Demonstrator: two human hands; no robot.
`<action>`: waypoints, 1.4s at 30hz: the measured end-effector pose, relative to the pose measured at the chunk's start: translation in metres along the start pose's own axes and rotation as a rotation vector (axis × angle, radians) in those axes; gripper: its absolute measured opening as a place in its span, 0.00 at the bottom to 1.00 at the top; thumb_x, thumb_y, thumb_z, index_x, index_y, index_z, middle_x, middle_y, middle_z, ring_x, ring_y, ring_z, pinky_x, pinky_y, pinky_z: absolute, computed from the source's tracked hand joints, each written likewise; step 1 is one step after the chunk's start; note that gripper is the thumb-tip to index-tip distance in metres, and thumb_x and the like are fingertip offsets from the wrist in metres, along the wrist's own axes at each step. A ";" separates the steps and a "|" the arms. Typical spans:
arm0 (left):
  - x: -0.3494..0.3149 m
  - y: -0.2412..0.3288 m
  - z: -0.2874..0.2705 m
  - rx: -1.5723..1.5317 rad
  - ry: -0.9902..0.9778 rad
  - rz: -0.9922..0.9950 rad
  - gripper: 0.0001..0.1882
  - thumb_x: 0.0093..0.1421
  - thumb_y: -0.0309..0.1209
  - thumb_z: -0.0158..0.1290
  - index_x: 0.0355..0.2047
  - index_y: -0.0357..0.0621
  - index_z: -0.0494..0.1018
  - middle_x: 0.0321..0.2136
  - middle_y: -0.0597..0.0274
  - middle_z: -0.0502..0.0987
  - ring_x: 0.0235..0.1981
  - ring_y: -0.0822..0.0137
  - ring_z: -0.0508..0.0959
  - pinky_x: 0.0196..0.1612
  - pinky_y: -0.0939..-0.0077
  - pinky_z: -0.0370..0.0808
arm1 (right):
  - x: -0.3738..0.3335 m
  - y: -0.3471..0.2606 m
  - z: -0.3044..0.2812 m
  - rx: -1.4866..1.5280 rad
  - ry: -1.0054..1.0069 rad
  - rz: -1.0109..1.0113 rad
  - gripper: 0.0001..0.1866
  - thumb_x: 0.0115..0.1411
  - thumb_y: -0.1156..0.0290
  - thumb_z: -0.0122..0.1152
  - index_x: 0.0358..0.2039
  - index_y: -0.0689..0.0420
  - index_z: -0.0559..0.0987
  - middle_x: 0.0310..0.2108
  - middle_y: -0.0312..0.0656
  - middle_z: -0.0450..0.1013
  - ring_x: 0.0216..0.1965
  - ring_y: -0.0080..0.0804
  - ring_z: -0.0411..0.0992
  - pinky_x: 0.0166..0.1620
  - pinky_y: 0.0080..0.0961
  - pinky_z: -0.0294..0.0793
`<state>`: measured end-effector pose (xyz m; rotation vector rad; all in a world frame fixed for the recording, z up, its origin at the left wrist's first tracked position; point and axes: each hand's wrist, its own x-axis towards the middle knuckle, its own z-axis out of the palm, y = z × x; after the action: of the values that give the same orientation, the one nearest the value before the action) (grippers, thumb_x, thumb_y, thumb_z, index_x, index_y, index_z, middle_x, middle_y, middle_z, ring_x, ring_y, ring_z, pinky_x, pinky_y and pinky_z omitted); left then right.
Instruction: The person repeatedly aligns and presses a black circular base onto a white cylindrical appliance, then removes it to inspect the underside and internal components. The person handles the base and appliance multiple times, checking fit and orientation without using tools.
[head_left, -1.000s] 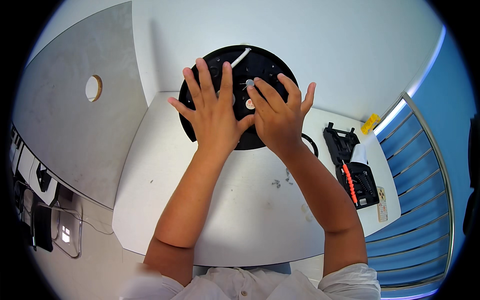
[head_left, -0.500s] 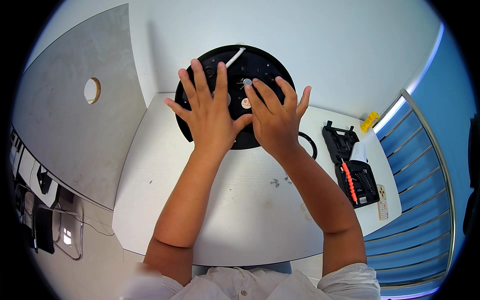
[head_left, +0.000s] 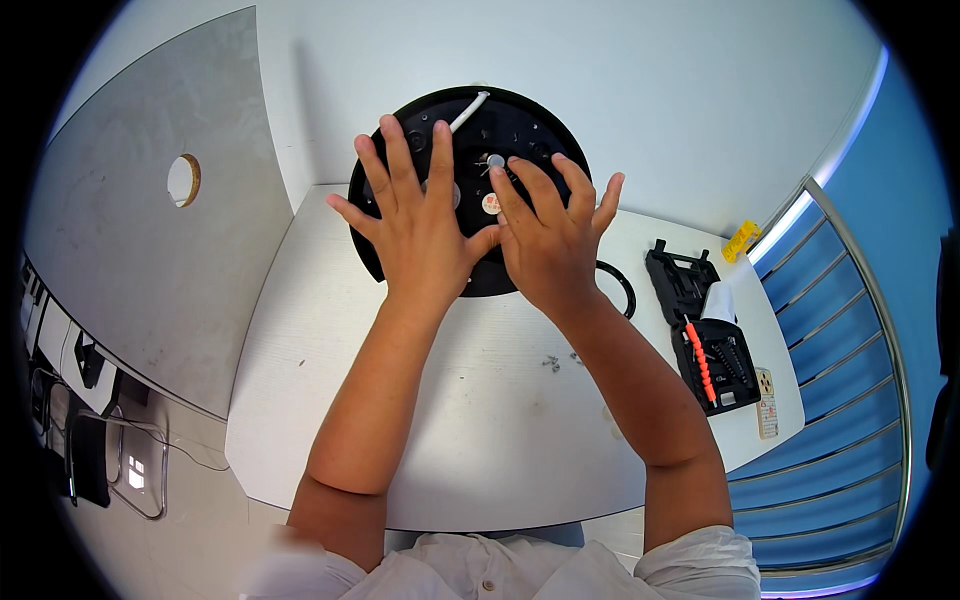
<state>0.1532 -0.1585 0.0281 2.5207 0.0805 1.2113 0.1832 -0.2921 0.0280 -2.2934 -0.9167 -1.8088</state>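
A large round black pan-shaped part (head_left: 500, 130) is at the far side of the white table, against the wall. It has a white tube (head_left: 469, 111) near its top, a small round silver piece (head_left: 495, 161) near its middle and a round pale sticker (head_left: 491, 204). My left hand (head_left: 412, 220) is spread over the left of it, fingers stretched. Over its right side is my right hand (head_left: 555, 230), fingers apart and slightly bent. The thumbs come close together. Neither hand holds anything; whether the palms touch the black part I cannot tell.
An open black tool case (head_left: 712, 340) with an orange flexible shaft (head_left: 700, 362) lies on the right, beside a pale remote control (head_left: 767, 405). Several small screws (head_left: 551, 364) lie on the table (head_left: 490, 450). A yellow object (head_left: 740, 241) sits near the metal railing (head_left: 880, 330); a grey panel (head_left: 150, 240) stands left.
Hardly anything differs. Both hands keep their spread pose over the black part, with only a very slight shift of the view.
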 end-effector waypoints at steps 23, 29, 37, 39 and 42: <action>0.000 -0.002 0.002 0.001 0.024 0.012 0.58 0.39 0.47 0.70 0.67 0.54 0.50 0.68 0.45 0.31 0.69 0.43 0.28 0.54 0.19 0.33 | -0.003 -0.002 -0.001 0.037 -0.006 0.027 0.17 0.51 0.66 0.63 0.44 0.47 0.78 0.49 0.29 0.67 0.55 0.39 0.59 0.60 0.69 0.38; 0.000 0.001 0.000 0.015 0.000 -0.007 0.57 0.39 0.46 0.70 0.67 0.55 0.49 0.68 0.46 0.32 0.69 0.43 0.29 0.55 0.20 0.34 | -0.004 -0.001 -0.001 0.042 -0.014 0.027 0.18 0.51 0.66 0.63 0.44 0.48 0.78 0.50 0.29 0.67 0.56 0.39 0.58 0.60 0.70 0.38; 0.001 0.000 -0.002 0.028 0.003 -0.034 0.57 0.40 0.42 0.70 0.67 0.58 0.48 0.69 0.48 0.33 0.69 0.44 0.32 0.56 0.21 0.34 | -0.002 -0.003 0.001 0.054 -0.013 0.032 0.18 0.51 0.65 0.63 0.44 0.49 0.78 0.50 0.30 0.66 0.56 0.38 0.58 0.60 0.70 0.39; 0.001 0.000 -0.002 0.032 0.002 -0.035 0.58 0.39 0.42 0.70 0.67 0.59 0.47 0.68 0.48 0.33 0.69 0.44 0.32 0.56 0.21 0.34 | -0.003 -0.003 0.002 0.053 -0.003 0.029 0.18 0.52 0.65 0.63 0.44 0.49 0.78 0.50 0.30 0.67 0.56 0.38 0.59 0.60 0.70 0.39; 0.000 0.001 -0.001 0.038 0.005 -0.033 0.58 0.39 0.42 0.70 0.67 0.60 0.47 0.68 0.47 0.33 0.69 0.44 0.32 0.56 0.21 0.34 | -0.003 -0.002 0.002 0.060 -0.007 0.032 0.17 0.52 0.64 0.62 0.44 0.49 0.78 0.50 0.30 0.67 0.56 0.38 0.58 0.59 0.70 0.39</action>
<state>0.1529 -0.1588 0.0289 2.5391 0.1467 1.2143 0.1832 -0.2912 0.0239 -2.2660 -0.9176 -1.7378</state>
